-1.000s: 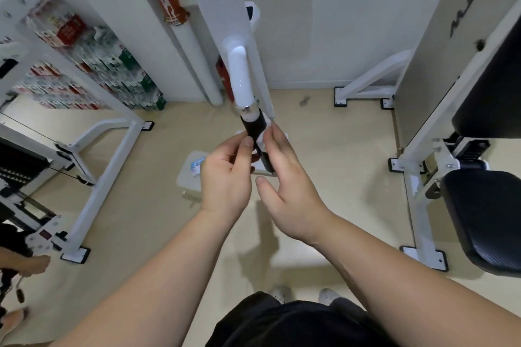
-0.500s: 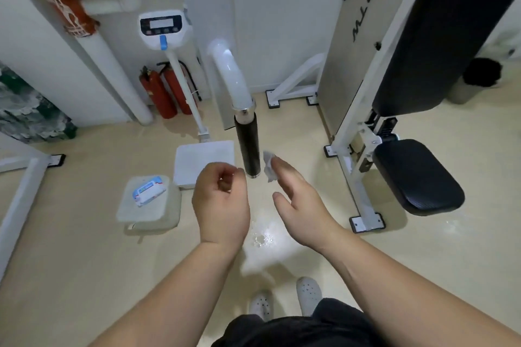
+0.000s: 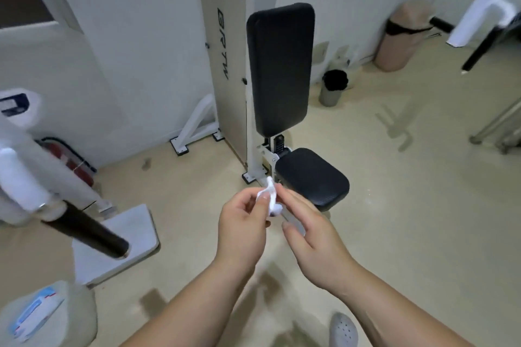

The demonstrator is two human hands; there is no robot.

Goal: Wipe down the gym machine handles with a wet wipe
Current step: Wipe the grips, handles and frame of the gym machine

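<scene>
Both your left hand [image 3: 242, 229] and right hand [image 3: 311, 236] pinch the crumpled wet wipe [image 3: 271, 200] between them, likely refolding it. The black handle [image 3: 84, 229] hangs apart, far left.

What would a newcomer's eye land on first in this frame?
Probably the two hands, left hand and right hand, meeting at centre and pinching a crumpled white wet wipe between them. Just behind stands the machine's tall black back pad above its black seat. At the left edge, the black handle juts out, untouched.
</scene>
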